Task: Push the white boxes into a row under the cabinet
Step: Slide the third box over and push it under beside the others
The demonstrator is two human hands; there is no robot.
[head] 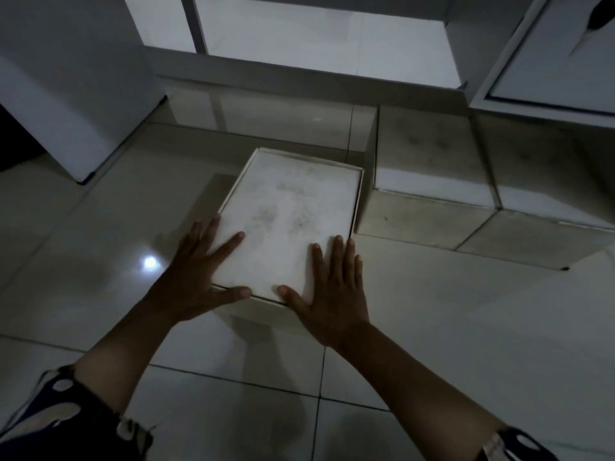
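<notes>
1. Plainly, the step in hand was the push of the nearest white box (289,224), which sat on the tiled floor (466,327) in front of the cabinet (332,51), not yet under it.
2. The left hand (196,277) lay flat with fingers spread over the box's near left corner, its thumb along the near edge of the lid.
3. The right hand (332,294) lay flat and spread on the near right corner, thumb likewise on the near edge; neither hand pinched or closed on anything.
4. To the right, a second white box (429,161) and a third white box (545,181) stood side by side, touching each other, with their far ends reaching towards the cabinet's underside.
5. The nearest box sat just beside the second one, slightly skewed and further out from the cabinet than its neighbours.
6. As a judgement, two boxes looked placed and this one remained to be slid in.
7. The next move likely called for an even forward shove from both palms, turning the box a little so its long side ran parallel to the second box, and keeping the lid from shifting.
</notes>
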